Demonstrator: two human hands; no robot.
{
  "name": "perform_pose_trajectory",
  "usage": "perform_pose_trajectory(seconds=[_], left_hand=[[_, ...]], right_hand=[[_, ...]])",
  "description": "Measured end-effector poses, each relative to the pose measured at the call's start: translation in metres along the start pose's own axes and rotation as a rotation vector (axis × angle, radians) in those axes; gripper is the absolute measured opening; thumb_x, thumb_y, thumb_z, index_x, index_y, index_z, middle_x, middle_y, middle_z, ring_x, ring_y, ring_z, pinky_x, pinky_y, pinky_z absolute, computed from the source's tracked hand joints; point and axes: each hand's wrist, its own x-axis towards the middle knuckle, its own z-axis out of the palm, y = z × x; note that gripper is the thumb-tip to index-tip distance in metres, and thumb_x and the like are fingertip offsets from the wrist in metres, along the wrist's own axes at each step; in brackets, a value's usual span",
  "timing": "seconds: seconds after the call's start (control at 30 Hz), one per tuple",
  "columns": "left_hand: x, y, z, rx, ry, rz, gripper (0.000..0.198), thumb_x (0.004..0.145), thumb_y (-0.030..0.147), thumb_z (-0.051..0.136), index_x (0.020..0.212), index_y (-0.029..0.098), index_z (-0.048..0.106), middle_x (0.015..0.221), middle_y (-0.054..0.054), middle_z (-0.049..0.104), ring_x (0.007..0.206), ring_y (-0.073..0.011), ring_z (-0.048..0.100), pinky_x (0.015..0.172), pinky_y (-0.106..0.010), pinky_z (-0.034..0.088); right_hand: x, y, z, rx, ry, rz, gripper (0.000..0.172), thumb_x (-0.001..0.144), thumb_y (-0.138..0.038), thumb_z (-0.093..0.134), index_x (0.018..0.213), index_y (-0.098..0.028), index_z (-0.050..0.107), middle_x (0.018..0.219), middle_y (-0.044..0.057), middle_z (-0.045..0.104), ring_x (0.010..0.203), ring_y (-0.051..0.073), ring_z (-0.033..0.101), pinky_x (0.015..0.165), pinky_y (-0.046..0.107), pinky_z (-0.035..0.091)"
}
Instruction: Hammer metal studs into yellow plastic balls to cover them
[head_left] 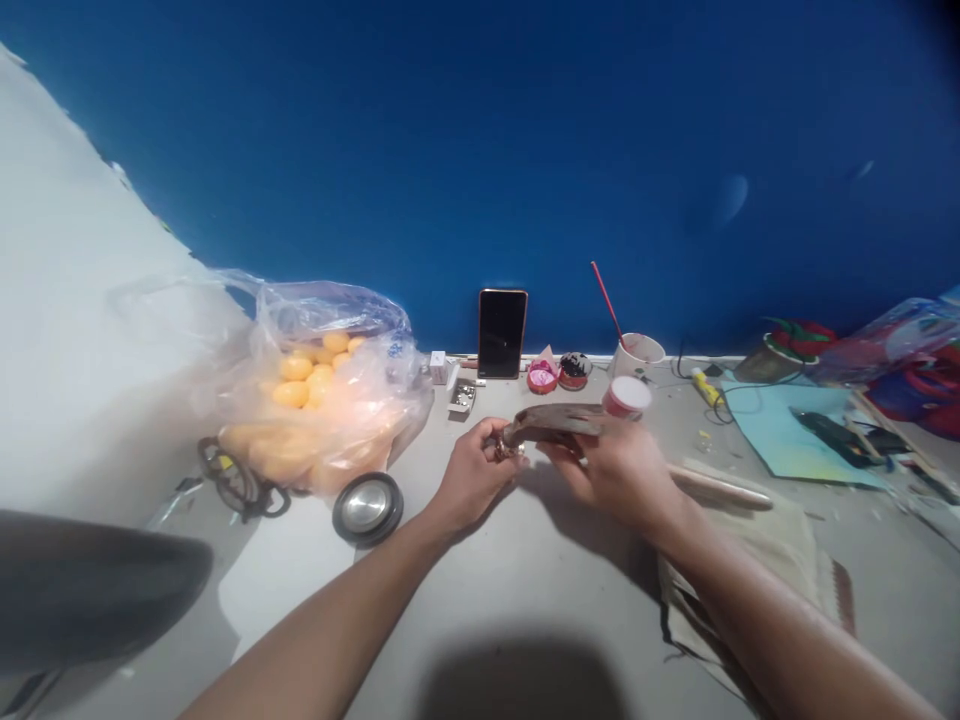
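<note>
My left hand (478, 470) pinches a small shiny metal piece (510, 447) between thumb and fingers, mostly hidden by them. In my right hand (619, 465) is a dark brown tool with a curved end (559, 421). Its tip reaches over to the metal piece at my left fingertips; whether the two touch I cannot tell. A rod like a wooden handle (724, 488) sticks out to the right behind my right hand, and I cannot see whether it belongs to the tool. Just beyond the hands, a small white box (461, 398) contains several shiny pieces.
A clear plastic bag of orange balls (296, 380) stands left, near a round metal-and-black lid (367, 508). A phone (502, 333) leans on the blue wall. Further right are a white cup (637, 350), a pink-and-white tub (627, 396), a beige cloth (787, 550) and light-blue paper (772, 425).
</note>
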Motion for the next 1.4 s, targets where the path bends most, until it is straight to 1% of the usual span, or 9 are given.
perform_pose_trajectory(seconds=[0.2, 0.37, 0.53, 0.67, 0.8, 0.97, 1.13, 1.27, 1.4], left_hand=[[-0.0009, -0.0006, 0.0007, 0.027, -0.006, 0.024, 0.038, 0.068, 0.024, 0.079, 0.1, 0.018, 0.06, 0.075, 0.002, 0.063, 0.062, -0.011, 0.057, 0.054, -0.021, 0.044], [-0.0006, -0.0008, 0.0002, 0.054, 0.009, 0.024, 0.036, 0.066, 0.024, 0.08, 0.096, 0.018, 0.06, 0.071, 0.003, 0.062, 0.058, -0.0106, 0.056, 0.053, -0.022, 0.044], [-0.0007, -0.0003, -0.0002, 0.097, 0.008, 0.071, 0.035, 0.069, 0.026, 0.079, 0.097, 0.017, 0.061, 0.078, 0.0, 0.067, 0.068, -0.0131, 0.061, 0.061, -0.023, 0.047], [-0.0006, -0.0002, 0.0002, 0.115, 0.009, 0.061, 0.033, 0.067, 0.025, 0.08, 0.093, 0.017, 0.061, 0.074, 0.002, 0.065, 0.063, -0.0118, 0.058, 0.059, -0.022, 0.044], [-0.0008, -0.0005, -0.0007, 0.112, 0.0, 0.056, 0.032, 0.071, 0.03, 0.08, 0.092, 0.019, 0.059, 0.073, 0.004, 0.063, 0.062, -0.0117, 0.057, 0.058, -0.022, 0.043], [-0.0006, -0.0026, -0.0013, 0.192, 0.0, 0.089, 0.03, 0.07, 0.027, 0.079, 0.093, 0.018, 0.06, 0.077, 0.002, 0.064, 0.07, -0.0137, 0.059, 0.064, -0.024, 0.044], [-0.0005, -0.0033, -0.0005, 0.221, 0.001, 0.128, 0.031, 0.072, 0.026, 0.077, 0.095, 0.019, 0.057, 0.081, 0.003, 0.063, 0.075, -0.0142, 0.059, 0.068, -0.025, 0.044], [-0.0027, 0.0001, 0.0016, 0.338, 0.037, 0.15, 0.026, 0.069, 0.019, 0.071, 0.092, 0.019, 0.059, 0.078, 0.004, 0.06, 0.069, -0.0124, 0.053, 0.066, -0.024, 0.041], [-0.0036, 0.0029, 0.0027, 0.316, 0.043, 0.155, 0.027, 0.069, 0.019, 0.071, 0.093, 0.019, 0.058, 0.076, 0.005, 0.057, 0.07, -0.0123, 0.052, 0.067, -0.024, 0.041]], right_hand=[[-0.0003, 0.0008, -0.0007, -0.001, 0.059, 0.003, 0.024, 0.096, -0.029, 0.055, 0.107, -0.019, 0.073, 0.084, 0.008, 0.076, 0.071, 0.021, 0.066, 0.064, 0.03, 0.045], [-0.0009, -0.0002, 0.001, 0.012, -0.078, 0.031, 0.023, 0.096, -0.029, 0.055, 0.103, -0.017, 0.074, 0.078, 0.007, 0.075, 0.065, 0.02, 0.064, 0.058, 0.03, 0.042], [0.0004, -0.0008, -0.0001, 0.02, 0.055, -0.017, 0.024, 0.098, -0.028, 0.052, 0.102, -0.019, 0.074, 0.082, 0.007, 0.076, 0.068, 0.02, 0.065, 0.061, 0.03, 0.042], [0.0008, -0.0011, -0.0009, 0.011, -0.069, 0.021, 0.027, 0.099, -0.03, 0.051, 0.099, -0.016, 0.074, 0.076, 0.007, 0.075, 0.062, 0.02, 0.063, 0.057, 0.03, 0.04], [0.0012, 0.0, -0.0028, 0.037, 0.032, 0.008, 0.024, 0.099, -0.03, 0.053, 0.105, -0.018, 0.073, 0.085, 0.008, 0.077, 0.07, 0.02, 0.067, 0.063, 0.03, 0.044], [0.0015, 0.0015, -0.003, 0.018, -0.079, 0.029, 0.024, 0.098, -0.031, 0.053, 0.097, -0.018, 0.073, 0.075, 0.006, 0.074, 0.062, 0.019, 0.064, 0.057, 0.029, 0.04], [0.0023, 0.0026, -0.0038, 0.033, 0.042, 0.017, 0.025, 0.1, -0.032, 0.053, 0.107, -0.018, 0.073, 0.085, 0.008, 0.077, 0.072, 0.02, 0.068, 0.063, 0.029, 0.044], [0.0021, 0.0036, -0.0039, 0.017, -0.091, 0.037, 0.025, 0.098, -0.032, 0.053, 0.093, -0.018, 0.073, 0.074, 0.006, 0.074, 0.062, 0.019, 0.064, 0.056, 0.029, 0.04], [0.0013, 0.0046, -0.0062, 0.04, 0.05, 0.03, 0.025, 0.099, -0.034, 0.054, 0.103, -0.018, 0.073, 0.082, 0.007, 0.077, 0.069, 0.02, 0.067, 0.061, 0.03, 0.044]])
